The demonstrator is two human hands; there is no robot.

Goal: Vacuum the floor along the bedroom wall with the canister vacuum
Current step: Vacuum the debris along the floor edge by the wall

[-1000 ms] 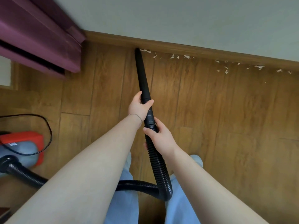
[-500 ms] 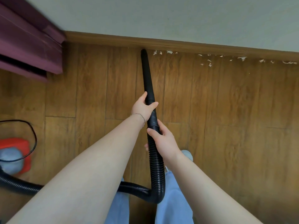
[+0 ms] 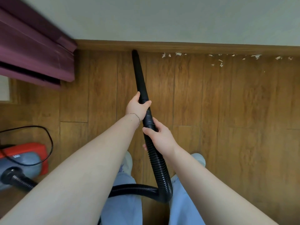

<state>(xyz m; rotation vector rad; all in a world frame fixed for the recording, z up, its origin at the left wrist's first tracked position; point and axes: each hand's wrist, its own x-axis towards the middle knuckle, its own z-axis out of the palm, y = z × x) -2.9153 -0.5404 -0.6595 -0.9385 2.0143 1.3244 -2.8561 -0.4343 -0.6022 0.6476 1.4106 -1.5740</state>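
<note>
Two hands hold the vacuum line, and we record each grip in turn. The left hand [image 3: 137, 108] grips the wide rear end of the black crevice nozzle [image 3: 139, 73], its fingers [image 3: 146, 103] curled round the tube. A thin bracelet [image 3: 134, 115] sits at that wrist. Just behind it, the right hand [image 3: 159, 137] grips the ribbed hose [image 3: 159, 163] where it meets the smooth cuff, with the thumb laid over the top and the other fingers wrapped underneath. Ahead of the left fingers the nozzle tapers away across the wooden floor [image 3: 227, 111] to a tip at the foot of the baseboard [image 3: 194, 47], below the pale wall [image 3: 162, 18]. We cannot confirm that the tip touches the baseboard. White scraps [image 3: 178, 54] lie along the baseboard, right of the tip and well ahead of the right-hand fingers. Behind the right hand the hose drops between the legs of the light blue trousers [image 3: 123, 205], bends, and runs left. It ends at the canister vacuum [image 3: 24, 159], a red and grey unit on the floor well to the left of and behind both hands. A black cord [image 3: 48, 140] loops over the canister. A purple furnishing [image 3: 32, 51], blurred, stands far left of the left fingers, against the wall.
</note>
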